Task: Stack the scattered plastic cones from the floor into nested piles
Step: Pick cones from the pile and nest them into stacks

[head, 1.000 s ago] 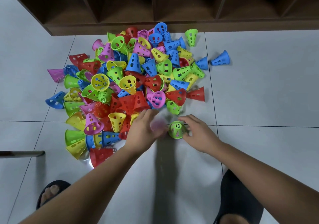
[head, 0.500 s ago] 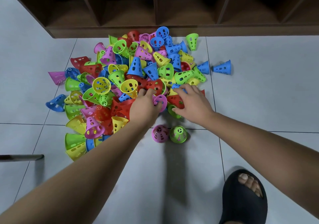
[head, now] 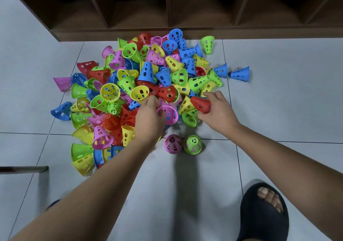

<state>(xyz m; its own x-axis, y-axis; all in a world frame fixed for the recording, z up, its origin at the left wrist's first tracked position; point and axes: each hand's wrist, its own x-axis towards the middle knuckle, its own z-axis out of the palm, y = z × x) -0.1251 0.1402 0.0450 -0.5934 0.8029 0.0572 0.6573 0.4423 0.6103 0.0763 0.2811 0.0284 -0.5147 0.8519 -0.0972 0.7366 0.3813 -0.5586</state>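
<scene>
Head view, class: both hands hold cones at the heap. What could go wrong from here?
1. The left hand grips a pink cone amid the heap; lifting it may set the lying green cone beside it rolling.
2. The left forearm passes close to the upright pink cone and upright green cone; drawing back could tip them.
3. The right hand holds a red cone by its side; it might slip.

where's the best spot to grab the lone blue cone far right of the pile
Grip the blue cone round its middle, from above. It lies on its side, tip toward the pile, wide rim pointing right, bare floor all round, so thumb and fingers can probably close across its tapered wall. The right hand is nearer but holds a red cone.
</scene>
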